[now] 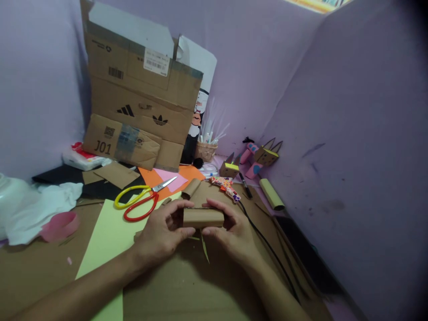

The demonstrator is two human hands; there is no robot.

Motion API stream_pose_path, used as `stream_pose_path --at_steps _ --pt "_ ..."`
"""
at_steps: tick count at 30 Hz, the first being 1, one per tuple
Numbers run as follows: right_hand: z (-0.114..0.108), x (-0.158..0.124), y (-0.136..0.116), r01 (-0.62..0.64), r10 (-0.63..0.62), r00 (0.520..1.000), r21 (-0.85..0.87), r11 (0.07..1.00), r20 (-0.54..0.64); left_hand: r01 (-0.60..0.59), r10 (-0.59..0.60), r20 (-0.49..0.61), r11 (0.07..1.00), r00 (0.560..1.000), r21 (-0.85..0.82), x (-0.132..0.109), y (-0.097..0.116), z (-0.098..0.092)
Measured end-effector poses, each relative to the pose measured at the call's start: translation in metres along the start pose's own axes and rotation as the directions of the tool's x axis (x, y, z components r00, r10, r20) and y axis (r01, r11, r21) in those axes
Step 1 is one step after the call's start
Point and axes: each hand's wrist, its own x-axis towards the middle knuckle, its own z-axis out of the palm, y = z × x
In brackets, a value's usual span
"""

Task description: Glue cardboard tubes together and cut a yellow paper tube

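A brown cardboard tube (203, 218) lies crosswise between my two hands, just above the work surface. My left hand (163, 229) grips its left end, thumb below and fingers curled over the top. At the other end, my right hand (234, 227) holds it in the same way. Beneath the tube a thin yellow-green paper strip (204, 249) hangs or lies; I cannot tell which. Left of my left hand rest scissors (147, 200) with one yellow and one red handle. Behind my hands is another brown cardboard piece (191, 188).
A glue gun (227, 187) with a black cord (267, 249) lies to the right, near a black marker (245, 185) and a yellow-green tube (271, 194). Yellow-green paper (103, 249) spreads at left. Flattened cardboard (143, 93) leans at the back. A pink tape ring (62, 226) sits far left.
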Motion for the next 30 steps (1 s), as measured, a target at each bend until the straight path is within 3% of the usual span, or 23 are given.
stream_pose_path --at_steps 5,10,15,21,27,30 --pt "0.005 -0.001 -0.003 0.086 -0.087 0.996 -0.023 0.996 -0.03 -0.115 0.117 -0.004 0.979 0.993 0.169 0.0 -0.007 -0.002" --pt "0.004 -0.003 -0.003 0.077 -0.077 0.997 -0.046 0.996 0.014 -0.185 0.181 0.039 0.942 0.983 0.281 0.001 -0.013 -0.006" --pt "0.004 -0.005 -0.003 0.075 -0.076 0.997 -0.085 0.994 -0.012 -0.242 0.217 0.111 0.914 0.97 0.326 -0.002 -0.008 -0.007" --pt "0.008 -0.006 -0.003 0.163 -0.165 0.986 -0.072 0.984 -0.022 -0.342 0.314 0.136 0.851 0.94 0.399 -0.003 -0.006 -0.006" --pt "0.011 -0.013 -0.003 0.225 -0.241 0.969 -0.226 0.948 -0.048 -0.416 0.392 0.157 0.765 0.906 0.492 -0.01 -0.008 -0.001" --pt "0.012 -0.014 -0.005 0.193 -0.212 0.975 -0.223 0.955 -0.063 -0.356 0.323 0.153 0.805 0.934 0.475 -0.011 -0.006 0.001"
